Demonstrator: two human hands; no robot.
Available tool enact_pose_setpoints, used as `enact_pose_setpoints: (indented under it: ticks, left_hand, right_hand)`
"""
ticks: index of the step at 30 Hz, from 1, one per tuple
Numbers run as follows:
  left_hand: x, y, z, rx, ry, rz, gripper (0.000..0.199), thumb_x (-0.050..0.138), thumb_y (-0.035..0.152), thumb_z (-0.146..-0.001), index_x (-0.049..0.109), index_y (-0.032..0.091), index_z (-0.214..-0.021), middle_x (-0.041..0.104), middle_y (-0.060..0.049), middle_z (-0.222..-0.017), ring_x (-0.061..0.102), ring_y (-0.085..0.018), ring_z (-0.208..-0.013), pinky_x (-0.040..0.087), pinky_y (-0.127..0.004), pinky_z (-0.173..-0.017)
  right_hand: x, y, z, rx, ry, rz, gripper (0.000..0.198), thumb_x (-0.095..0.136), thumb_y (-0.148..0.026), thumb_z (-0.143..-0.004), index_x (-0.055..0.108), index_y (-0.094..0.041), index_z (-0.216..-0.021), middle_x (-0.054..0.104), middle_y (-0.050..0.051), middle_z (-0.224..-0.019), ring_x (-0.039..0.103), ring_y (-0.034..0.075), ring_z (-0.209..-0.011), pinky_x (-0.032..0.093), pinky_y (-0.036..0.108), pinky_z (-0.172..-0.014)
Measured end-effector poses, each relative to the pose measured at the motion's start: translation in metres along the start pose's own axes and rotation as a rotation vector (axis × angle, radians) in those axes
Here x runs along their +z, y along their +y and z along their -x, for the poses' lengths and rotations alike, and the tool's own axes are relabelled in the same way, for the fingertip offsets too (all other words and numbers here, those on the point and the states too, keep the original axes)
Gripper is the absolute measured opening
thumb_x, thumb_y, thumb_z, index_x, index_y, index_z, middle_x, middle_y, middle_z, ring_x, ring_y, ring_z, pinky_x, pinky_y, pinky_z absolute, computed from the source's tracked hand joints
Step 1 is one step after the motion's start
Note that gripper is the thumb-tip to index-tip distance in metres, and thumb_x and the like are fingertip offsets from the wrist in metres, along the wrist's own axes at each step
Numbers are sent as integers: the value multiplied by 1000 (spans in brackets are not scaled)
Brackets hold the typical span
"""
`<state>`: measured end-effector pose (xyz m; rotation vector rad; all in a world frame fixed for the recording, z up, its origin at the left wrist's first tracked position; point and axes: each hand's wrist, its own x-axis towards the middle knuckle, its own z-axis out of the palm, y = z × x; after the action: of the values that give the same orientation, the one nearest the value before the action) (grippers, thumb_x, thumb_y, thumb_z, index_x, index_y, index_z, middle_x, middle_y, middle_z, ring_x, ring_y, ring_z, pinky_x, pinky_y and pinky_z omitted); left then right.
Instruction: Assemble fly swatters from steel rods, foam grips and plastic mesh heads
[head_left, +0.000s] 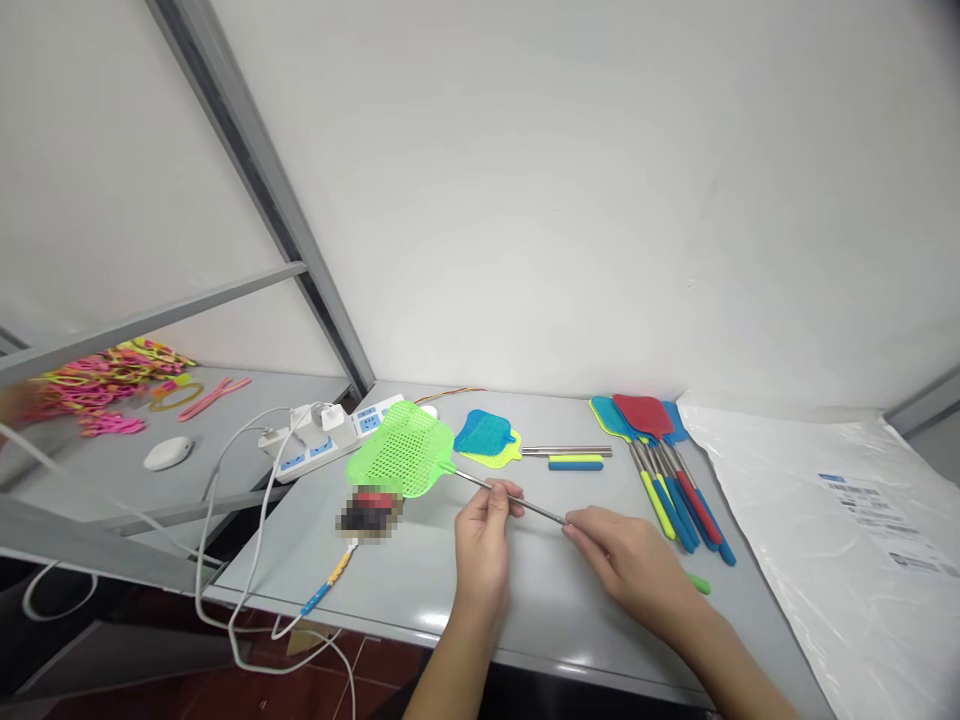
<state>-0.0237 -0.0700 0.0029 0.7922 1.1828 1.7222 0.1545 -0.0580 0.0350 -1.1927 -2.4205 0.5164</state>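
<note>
A light green fly swatter [403,450] with a perforated head and a thin metal rod is held level above the table. My left hand [484,545] pinches the rod near its middle. The fingers of my right hand [630,560] close on the rod's right end, where no grip shows. Partly hidden behind my right hand lies a green tube-shaped grip [699,582]. Beyond my hands rest a blue swatter head [484,432] over a yellow one, several metal rods [566,451], and a yellow and a blue grip [576,465].
Several swatters with coloured grips [667,490] are piled at the right, beside a white plastic mailing bag [810,500]. To the left stand a power strip [322,450] with cables and a blurred-out item on a cord [326,585]. Pink and yellow pieces [105,385] cover the adjoining table.
</note>
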Motion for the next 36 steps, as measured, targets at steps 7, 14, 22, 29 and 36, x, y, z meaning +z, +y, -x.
enact_pose_setpoints:
  ticks: [7, 14, 22, 29, 36]
  left_hand:
    - [-6, 20, -9, 68, 116, 147, 30, 65, 45, -81, 67, 15, -79, 60, -3, -82, 49, -11, -69, 42, -24, -70]
    - [5, 4, 0, -61, -114, 1, 35, 56, 48, -87, 68, 16, -89, 62, -6, -86, 53, -14, -73, 43, -28, -76]
    - [-4, 23, -13, 48, 64, 146, 31, 58, 45, -86, 65, 16, -78, 58, -3, -81, 51, -12, -71, 42, -24, -71]
    - [4, 12, -13, -28, 18, 203, 34, 59, 50, -85, 67, 17, -87, 61, -4, -88, 53, -12, -75, 44, -25, -72]
    - [11, 17, -8, 2, -18, 231, 31, 61, 45, -85, 63, 15, -76, 56, -5, -83, 52, -15, -78, 43, -26, -71]
  right_hand:
    - [-8, -3, 1, -45, 17, 30, 30, 31, -33, -100, 59, -25, -92, 63, 0, -78, 59, 16, -71, 37, 27, -63]
    - [-13, 3, 1, -33, 33, 111, 31, 31, -34, -100, 59, -24, -91, 64, 1, -79, 61, 17, -71, 38, 28, -61]
    - [-12, 7, 3, -60, 29, 110, 29, 32, -33, -101, 60, -24, -98, 64, 1, -81, 62, 16, -75, 39, 27, -64]
    - [-11, 9, -3, -89, 86, 209, 31, 32, -32, -101, 61, -23, -91, 62, 1, -74, 60, 15, -69, 36, 27, -60]
    - [-12, 9, -3, -114, 80, 214, 30, 32, -33, -101, 60, -24, -94, 61, 0, -73, 60, 15, -69, 34, 27, -59]
